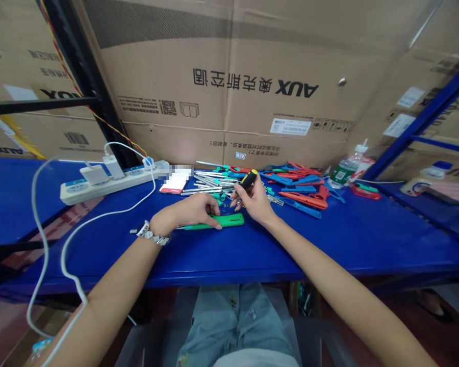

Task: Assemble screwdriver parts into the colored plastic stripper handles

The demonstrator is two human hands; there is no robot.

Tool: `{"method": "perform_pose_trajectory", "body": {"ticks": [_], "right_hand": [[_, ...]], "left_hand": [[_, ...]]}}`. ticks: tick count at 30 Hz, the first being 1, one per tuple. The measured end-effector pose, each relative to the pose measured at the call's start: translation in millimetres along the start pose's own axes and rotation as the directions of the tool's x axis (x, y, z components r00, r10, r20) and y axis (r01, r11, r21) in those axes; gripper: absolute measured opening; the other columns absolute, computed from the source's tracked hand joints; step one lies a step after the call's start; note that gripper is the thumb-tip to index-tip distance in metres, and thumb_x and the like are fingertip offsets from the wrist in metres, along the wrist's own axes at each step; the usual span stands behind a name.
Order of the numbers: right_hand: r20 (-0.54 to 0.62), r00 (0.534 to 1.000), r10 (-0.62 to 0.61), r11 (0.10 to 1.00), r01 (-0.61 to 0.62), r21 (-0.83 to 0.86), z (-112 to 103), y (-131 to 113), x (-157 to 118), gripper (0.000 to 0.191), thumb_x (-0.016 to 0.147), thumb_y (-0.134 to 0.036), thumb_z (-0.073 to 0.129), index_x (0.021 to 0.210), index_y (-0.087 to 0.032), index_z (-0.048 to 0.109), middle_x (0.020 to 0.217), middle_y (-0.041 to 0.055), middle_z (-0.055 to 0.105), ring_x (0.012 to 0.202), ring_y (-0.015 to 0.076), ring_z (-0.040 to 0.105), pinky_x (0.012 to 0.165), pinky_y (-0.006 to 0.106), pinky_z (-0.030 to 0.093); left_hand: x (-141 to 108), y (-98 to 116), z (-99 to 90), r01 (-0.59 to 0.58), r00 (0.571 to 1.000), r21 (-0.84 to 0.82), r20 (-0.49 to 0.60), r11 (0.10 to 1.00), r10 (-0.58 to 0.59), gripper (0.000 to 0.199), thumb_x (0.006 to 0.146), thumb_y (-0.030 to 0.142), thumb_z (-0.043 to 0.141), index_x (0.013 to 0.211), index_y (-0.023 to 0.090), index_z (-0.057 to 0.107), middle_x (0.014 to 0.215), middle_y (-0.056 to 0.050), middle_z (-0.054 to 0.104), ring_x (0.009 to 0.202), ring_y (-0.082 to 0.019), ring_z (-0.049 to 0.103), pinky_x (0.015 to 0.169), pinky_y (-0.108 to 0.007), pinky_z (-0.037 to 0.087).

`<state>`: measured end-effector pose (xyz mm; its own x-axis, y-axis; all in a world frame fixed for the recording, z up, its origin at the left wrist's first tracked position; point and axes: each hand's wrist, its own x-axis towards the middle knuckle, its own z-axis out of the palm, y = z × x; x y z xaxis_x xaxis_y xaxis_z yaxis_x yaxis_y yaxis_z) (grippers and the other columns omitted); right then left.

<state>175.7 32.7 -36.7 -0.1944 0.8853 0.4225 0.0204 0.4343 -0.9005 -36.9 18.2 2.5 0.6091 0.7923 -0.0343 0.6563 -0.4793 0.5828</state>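
A green plastic handle (231,220) with a thin metal rod lies sideways on the blue table. Across it rests my left hand (195,210), fingers curled and thumb pressed on the handle. My right hand (254,201) grips a screwdriver (249,179) with a yellow and black grip, held at a slant above the table. The screwdriver's tip is hard to make out near my fingers. A few tiny metal pieces (225,208) lie between my hands. Just beyond them is a pile of metal rods (214,179) with green ends.
Red and blue plastic handles (306,186) are heaped to the right, near a bottle (344,171). On the left stand a white power strip (99,182) and its trailing cable (110,213). A white and red card (176,181) lies behind my left hand. Large cardboard boxes (229,46) wall the back.
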Motion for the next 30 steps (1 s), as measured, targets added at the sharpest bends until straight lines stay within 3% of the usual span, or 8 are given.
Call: {"method": "perform_pose_trajectory", "body": {"ticks": [4,7,10,12,20,30], "right_hand": [[-0.049,0.999,-0.012,1.0,0.011,-0.017,-8,-4,5,0.061,0.087,-0.07,0.063,0.121,-0.029,0.033,0.084,0.0036,0.067,0.062,0.0227,0.071,0.049,0.036,0.057],[-0.103,0.994,-0.023,1.0,0.022,-0.012,-16,-6,9,0.063,0.085,-0.072,0.064,0.117,-0.029,0.031,0.083,0.0033,0.068,0.06,0.0231,0.071,0.046,0.035,0.054],[-0.14,0.99,-0.031,0.999,0.036,0.034,-19,-8,11,0.063,0.084,-0.071,0.067,0.114,-0.029,0.03,0.083,0.0038,0.069,0.058,0.0236,0.071,0.044,0.035,0.053],[-0.15,0.988,-0.028,0.998,0.035,0.045,-19,-9,11,0.063,0.084,-0.071,0.067,0.114,-0.029,0.03,0.085,0.0046,0.071,0.059,0.0241,0.071,0.043,0.035,0.053],[-0.165,0.986,-0.022,0.996,0.036,0.081,-16,-16,9,0.064,0.082,-0.072,0.068,0.11,-0.03,0.029,0.081,0.0015,0.069,0.056,0.0225,0.071,0.042,0.033,0.053],[-0.142,0.989,-0.038,0.998,0.046,0.052,-14,-20,6,0.064,0.083,-0.073,0.066,0.115,-0.031,0.03,0.08,0.0015,0.068,0.057,0.0226,0.07,0.043,0.035,0.052]], "left_hand": [[3,-5,2.4,-0.024,0.999,0.038,-0.036,0.999,0.026,0.029,0.068,0.045,0.082,0.083,0.021,0.074,0.086,-0.005,0.073,0.077,-0.022,0.062,0.068,-0.032,0.045],[7,-10,5.1,-0.066,0.985,0.106,-0.154,0.992,0.082,0.03,0.071,0.048,0.081,0.082,0.022,0.073,0.085,-0.005,0.073,0.075,-0.021,0.063,0.068,-0.032,0.046],[12,-9,10.5,-0.135,0.923,0.165,-0.338,0.977,0.185,0.035,0.077,0.055,0.077,0.083,0.021,0.072,0.087,-0.007,0.072,0.079,-0.022,0.064,0.072,-0.034,0.048],[17,-5,16.4,-0.181,0.884,0.178,-0.402,0.967,0.239,0.032,0.081,0.052,0.076,0.088,0.021,0.073,0.091,-0.008,0.071,0.083,-0.023,0.064,0.074,-0.035,0.048],[29,1,33.8,-0.169,0.875,0.072,-0.448,0.983,0.184,0.011,0.085,0.03,0.071,0.083,0.021,0.076,0.083,-0.005,0.074,0.077,-0.02,0.065,0.073,-0.034,0.049],[28,1,32.9,-0.146,0.885,0.084,-0.434,0.986,0.168,0.014,0.086,0.03,0.069,0.078,0.02,0.074,0.077,-0.005,0.073,0.072,-0.018,0.064,0.068,-0.032,0.047]]}}
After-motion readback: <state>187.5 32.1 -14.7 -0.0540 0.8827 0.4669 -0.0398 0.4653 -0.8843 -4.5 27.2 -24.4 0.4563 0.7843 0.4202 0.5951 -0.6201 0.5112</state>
